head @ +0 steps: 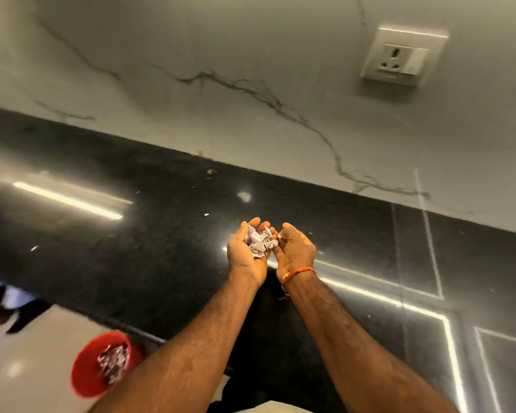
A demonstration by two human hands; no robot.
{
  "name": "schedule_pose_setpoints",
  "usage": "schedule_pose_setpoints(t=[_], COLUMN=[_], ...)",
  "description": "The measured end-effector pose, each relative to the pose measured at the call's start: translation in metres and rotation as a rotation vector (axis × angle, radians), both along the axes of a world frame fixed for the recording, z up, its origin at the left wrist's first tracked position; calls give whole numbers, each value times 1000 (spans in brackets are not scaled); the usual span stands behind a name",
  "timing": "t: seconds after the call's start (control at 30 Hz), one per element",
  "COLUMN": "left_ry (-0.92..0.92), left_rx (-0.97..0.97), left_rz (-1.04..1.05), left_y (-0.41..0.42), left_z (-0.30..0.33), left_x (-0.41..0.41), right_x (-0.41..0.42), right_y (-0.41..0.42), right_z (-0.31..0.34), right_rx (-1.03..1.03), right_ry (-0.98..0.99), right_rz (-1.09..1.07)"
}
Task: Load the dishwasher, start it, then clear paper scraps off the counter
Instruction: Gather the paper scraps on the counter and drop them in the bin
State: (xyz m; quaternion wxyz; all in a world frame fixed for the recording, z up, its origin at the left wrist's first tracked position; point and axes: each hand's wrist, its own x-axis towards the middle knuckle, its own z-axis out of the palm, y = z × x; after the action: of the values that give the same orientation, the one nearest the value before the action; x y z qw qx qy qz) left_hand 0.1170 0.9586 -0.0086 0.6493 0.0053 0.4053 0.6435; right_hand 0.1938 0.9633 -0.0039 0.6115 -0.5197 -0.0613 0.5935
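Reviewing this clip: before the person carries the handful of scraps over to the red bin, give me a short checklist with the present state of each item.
1. Paper scraps held: ok, cupped mostly in the left hand.
2. Right hand supporting: ok, cupped close beside the left, fingers curled up.
3. Nothing spilling: cannot tell; some scraps stick out between the palms.
4. Red bin in reach and open: ok, on the floor lower left, open, already holding scraps.
5. Counter cleared: not ok, a few small pale specks lie on the black surface, though some may be reflections.
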Motion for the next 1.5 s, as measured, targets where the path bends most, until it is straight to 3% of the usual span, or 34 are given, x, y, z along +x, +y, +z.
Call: schedule_pose_setpoints(t=[0.37,0.63,1.03,1.5], left_ry=[27,-55,-95,-185], left_rx=[-11,5,-10,-214], left_rz=[595,953,1084,1115], left_y=[-111,-198,-291,-258], left_z=[-1,2,-11,-105], left_x=[-136,-222,-340,-441], right_x=[-157,-268,-389,-501], right_y=[-69,-153,-236,-206], right_z=[-1,7,-13,-126], right_rx=[-71,-95,-130,-299], right_ry=[78,136,78,-51], right_rz=[578,842,1066,1105])
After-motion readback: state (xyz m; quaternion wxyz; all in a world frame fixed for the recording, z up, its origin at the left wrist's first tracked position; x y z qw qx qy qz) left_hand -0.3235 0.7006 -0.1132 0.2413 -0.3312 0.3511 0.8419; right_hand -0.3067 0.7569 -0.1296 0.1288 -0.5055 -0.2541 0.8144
